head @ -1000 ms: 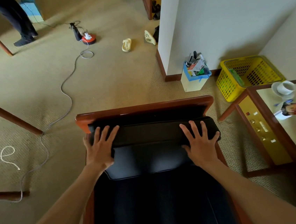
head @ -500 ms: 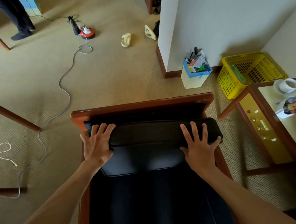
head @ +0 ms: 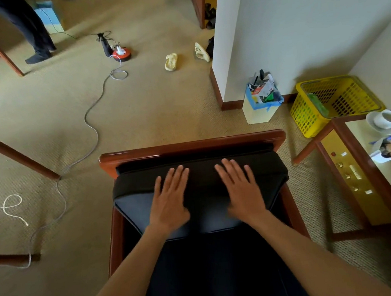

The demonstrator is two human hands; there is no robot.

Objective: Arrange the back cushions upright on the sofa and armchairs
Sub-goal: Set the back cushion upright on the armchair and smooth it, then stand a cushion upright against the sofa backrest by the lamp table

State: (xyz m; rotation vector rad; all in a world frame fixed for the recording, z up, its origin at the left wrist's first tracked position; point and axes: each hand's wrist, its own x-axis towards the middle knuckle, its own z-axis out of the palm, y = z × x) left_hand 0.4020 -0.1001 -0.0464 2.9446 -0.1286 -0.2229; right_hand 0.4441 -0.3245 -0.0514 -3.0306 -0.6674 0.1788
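Observation:
A black leather back cushion (head: 132, 202) stands against the backrest of a wooden-framed armchair (head: 189, 147), seen from above. My left hand (head: 169, 200) lies flat on the cushion's front, left of centre, fingers together and stretched out. My right hand (head: 242, 191) lies flat the same way, right of centre. Neither hand grips anything. The dark seat cushion (head: 215, 278) fills the lower middle, partly hidden by my forearms.
A side table (head: 361, 178) with a white cup (head: 384, 119) stands right of the chair. Behind are a yellow basket (head: 329, 102), a small full bin (head: 262, 102) and a wall corner. Cables (head: 90, 125) cross the carpet left. A person's legs (head: 32, 32) stand far left.
Both hands have slid inward from the cushion's outer top corners to its middle. The cushion now sits squarer against the backrest.

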